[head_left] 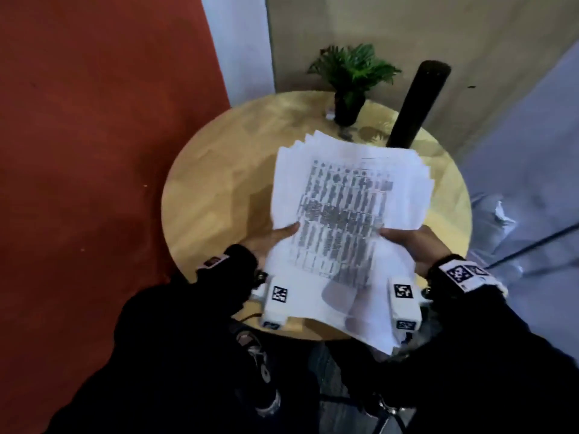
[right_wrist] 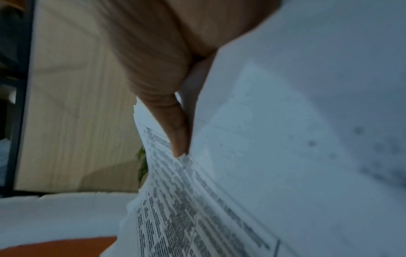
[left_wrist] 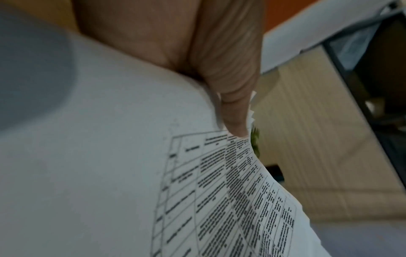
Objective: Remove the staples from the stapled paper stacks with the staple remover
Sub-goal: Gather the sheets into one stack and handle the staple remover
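A thick stack of white printed papers [head_left: 344,202], fanned at its far edges, is held up over the round wooden table [head_left: 213,189]. My left hand [head_left: 275,236] grips the stack's left side, thumb on the top sheet. My right hand [head_left: 404,238] grips the right side the same way. In the left wrist view a thumb [left_wrist: 230,97] presses on the printed table of the top page [left_wrist: 219,191]. The right wrist view shows a thumb [right_wrist: 175,132] pinching the sheets [right_wrist: 241,173]. No staple remover and no staple are visible in any view.
A small potted plant [head_left: 351,83] stands at the table's far edge. A dark cylindrical post [head_left: 416,104] leans at the back right, next to the papers. A red floor [head_left: 94,151] lies left, a grey wall or panel [head_left: 517,167] right.
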Available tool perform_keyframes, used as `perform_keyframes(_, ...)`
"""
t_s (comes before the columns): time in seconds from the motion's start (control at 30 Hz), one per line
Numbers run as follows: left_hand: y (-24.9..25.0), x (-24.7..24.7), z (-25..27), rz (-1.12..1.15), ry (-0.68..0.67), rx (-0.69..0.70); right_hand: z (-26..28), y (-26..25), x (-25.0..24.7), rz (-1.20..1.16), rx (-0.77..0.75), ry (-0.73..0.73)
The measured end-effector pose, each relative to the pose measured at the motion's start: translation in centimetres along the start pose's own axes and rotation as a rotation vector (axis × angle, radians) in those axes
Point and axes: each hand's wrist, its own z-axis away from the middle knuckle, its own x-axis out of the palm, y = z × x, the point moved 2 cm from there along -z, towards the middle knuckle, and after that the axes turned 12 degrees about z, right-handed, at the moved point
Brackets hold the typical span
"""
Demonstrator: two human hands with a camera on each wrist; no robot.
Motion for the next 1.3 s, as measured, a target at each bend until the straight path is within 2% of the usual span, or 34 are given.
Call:
perform_keyframes(0.1,-4.4,4.5,-4.6,-0.157,0.000,-0.073,1.0,1.4,-5.5,0.171,0.077,0.181)
perform_keyframes(0.23,-7.5,9.2,-5.4,-0.366,0.080,-0.169,0.3,3.9,-8.8,0.449,0.221,0.251)
perform_keyframes(0.37,-8.0,8.6,-5.6,-0.454,0.247,-0.235,-1.3,3.9,-6.6,0.589,0.245,0.255)
perform_keyframes(0.47,-6.3,4.8,-4.8,-0.440,0.363,-0.219,-2.7,2.1,-2.3,0.603,0.174,0.185)
perform_keyframes(0.53,-5.3,1.6,-3.9,-0.358,0.416,-0.260,-3.8,1.6,0.2,0.601,0.127,0.106)
perform_keyframes(0.63,-4.5,-1.8,-3.2,-0.254,0.356,-0.373,-4.8,1.8,2.1,0.584,0.123,0.026)
perform_keyframes(0.7,-4.5,-3.0,-3.5,-0.358,0.287,-0.356,-5.3,2.7,2.0,0.555,0.140,-0.002)
perform_keyframes(0.8,-3.9,-0.9,-3.3,-0.500,0.122,-0.338,-4.7,3.5,1.2,0.511,0.113,-0.019)
perform_keyframes(0.87,-2.8,1.1,-3.7,-0.451,0.079,-0.206,-3.9,2.8,0.4,0.413,-0.005,0.043)
perform_keyframes(0.93,-0.2,3.5,-3.2,-0.373,0.066,0.091,-2.8,0.8,-0.4,0.313,-0.176,0.165)
perform_keyframes(1.0,2.3,5.3,-1.9,-0.308,0.123,0.370,-1.4,-1.4,-1.3,0.198,-0.327,0.280)
perform_keyframes(1.1,4.7,7.0,0.6,-0.221,0.179,0.664,1.3,-3.9,-1.6,0.019,-0.490,0.438)
perform_keyframes(1.17,3.9,6.9,1.6,-0.234,0.243,0.717,2.4,-3.1,-0.6,-0.015,-0.495,0.483)
perform_keyframes(1.3,-1.2,3.8,1.8,-0.180,0.305,0.536,3.3,2.0,2.4,0.136,-0.342,0.430)
